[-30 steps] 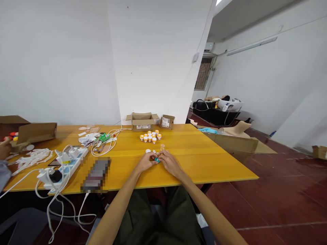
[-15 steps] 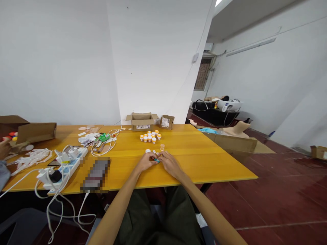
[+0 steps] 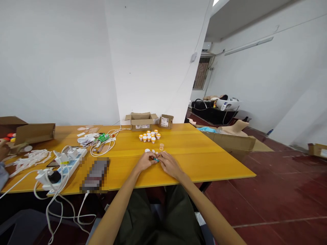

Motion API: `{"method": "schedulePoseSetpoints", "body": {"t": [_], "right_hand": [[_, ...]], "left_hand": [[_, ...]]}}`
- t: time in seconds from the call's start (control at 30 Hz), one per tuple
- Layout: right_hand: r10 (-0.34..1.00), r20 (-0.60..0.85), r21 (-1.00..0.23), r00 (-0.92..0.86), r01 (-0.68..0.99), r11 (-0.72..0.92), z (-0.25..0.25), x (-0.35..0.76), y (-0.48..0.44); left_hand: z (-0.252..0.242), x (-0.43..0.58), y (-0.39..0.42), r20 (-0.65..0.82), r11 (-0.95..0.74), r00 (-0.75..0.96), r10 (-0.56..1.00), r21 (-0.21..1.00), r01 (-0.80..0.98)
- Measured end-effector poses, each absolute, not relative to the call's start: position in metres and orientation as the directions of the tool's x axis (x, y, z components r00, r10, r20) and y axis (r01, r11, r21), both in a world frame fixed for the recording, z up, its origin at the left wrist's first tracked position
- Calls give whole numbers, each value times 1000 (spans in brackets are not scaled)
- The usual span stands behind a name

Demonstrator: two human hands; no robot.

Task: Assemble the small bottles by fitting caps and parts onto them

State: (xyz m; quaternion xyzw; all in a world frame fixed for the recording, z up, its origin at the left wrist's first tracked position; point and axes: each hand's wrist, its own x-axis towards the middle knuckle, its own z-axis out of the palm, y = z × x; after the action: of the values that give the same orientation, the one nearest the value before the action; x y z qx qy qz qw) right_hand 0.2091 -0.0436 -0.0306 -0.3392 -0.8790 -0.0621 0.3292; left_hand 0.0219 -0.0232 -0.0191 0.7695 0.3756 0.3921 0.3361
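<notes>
My left hand [image 3: 145, 161] and my right hand [image 3: 169, 165] meet low over the table's front part. Between their fingertips is a small teal piece [image 3: 156, 159], too small to name. My left hand pinches it; the right fingers are closed against its other side, and whether they grip it too is hard to make out. Just beyond my fingers lie a white disc [image 3: 147, 150], a few tiny white bits [image 3: 153, 151] and a clear round plastic container [image 3: 161, 146]. Farther back stands a cluster of several small white cups with orange rims [image 3: 149, 136].
An open cardboard box [image 3: 141, 121] and a smaller box [image 3: 166, 121] stand by the wall. At left are a phone [image 3: 96, 174], a power strip [image 3: 66, 167] with trailing cables, and a green packet [image 3: 103, 137]. Another person's hand [image 3: 3, 149] is at the far left edge.
The view has shifted slightly. Both hands stay together around the teal piece, with only small finger movement.
</notes>
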Motion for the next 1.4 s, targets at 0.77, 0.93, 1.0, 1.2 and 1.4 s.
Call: {"method": "schedulePoseSetpoints", "body": {"t": [0.77,0.93,1.0,1.2,1.4], "right_hand": [[651,716,-223,-252,802,555,-35,216,-44],[671,680,-187,-296,814,549,-37,214,-41],[662,681,-163,-314,816,554,-38,213,-40],[657,673,-154,-340,805,573,-44,215,-34],[683,670,-188,-292,823,536,-47,216,-31]], "left_hand": [[-26,21,-19,380,-500,368,849,802,326],[-26,21,-19,393,-514,364,845,786,345],[-24,22,-21,397,-519,358,845,770,372],[-15,21,-31,397,-548,384,834,681,486],[-15,19,-32,370,-565,432,823,619,546]]}}
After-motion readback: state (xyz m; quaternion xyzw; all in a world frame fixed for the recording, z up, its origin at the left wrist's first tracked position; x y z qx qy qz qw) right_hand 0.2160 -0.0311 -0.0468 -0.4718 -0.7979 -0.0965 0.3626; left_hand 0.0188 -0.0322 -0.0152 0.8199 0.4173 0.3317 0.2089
